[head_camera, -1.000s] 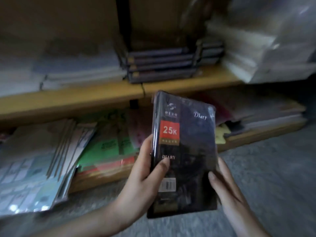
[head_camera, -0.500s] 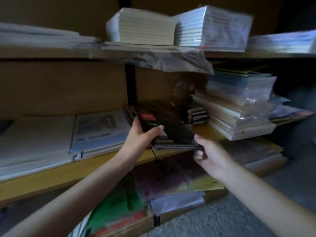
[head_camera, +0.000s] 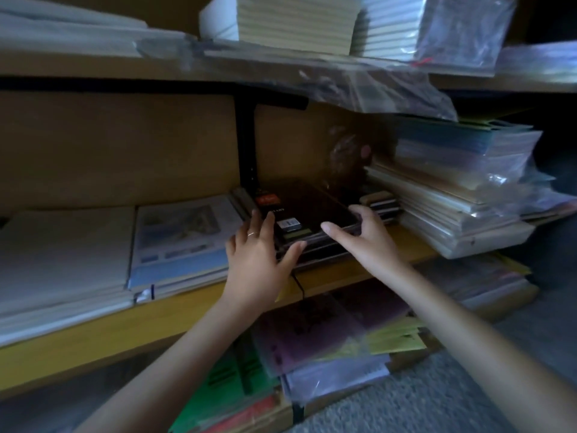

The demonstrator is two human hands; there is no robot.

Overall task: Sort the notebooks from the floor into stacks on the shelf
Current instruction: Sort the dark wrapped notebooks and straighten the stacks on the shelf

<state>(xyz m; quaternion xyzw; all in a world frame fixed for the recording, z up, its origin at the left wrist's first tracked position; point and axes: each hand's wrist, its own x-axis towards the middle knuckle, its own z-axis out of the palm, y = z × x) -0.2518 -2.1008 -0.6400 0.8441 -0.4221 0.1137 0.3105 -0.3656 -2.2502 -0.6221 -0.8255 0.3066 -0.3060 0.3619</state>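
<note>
Diary (head_camera: 312, 210): from my screen it's lying flat on top of the dark notebook stack (head_camera: 324, 256) on the middle shelf (head_camera: 156, 320), red label toward the back left.
Left hand (head_camera: 254, 260): fingers spread and pretty straight, tips on the cover's left edge, thumb against the stack's front.
Right hand (head_camera: 367, 242): splayed too, thumb on the front edge, the others over the right-hand corner. I don't see a pinch.
Neighbours: white paper pile (head_camera: 62, 251) just left, plastic-wrapped stacks (head_camera: 452, 207) just right.
</note>
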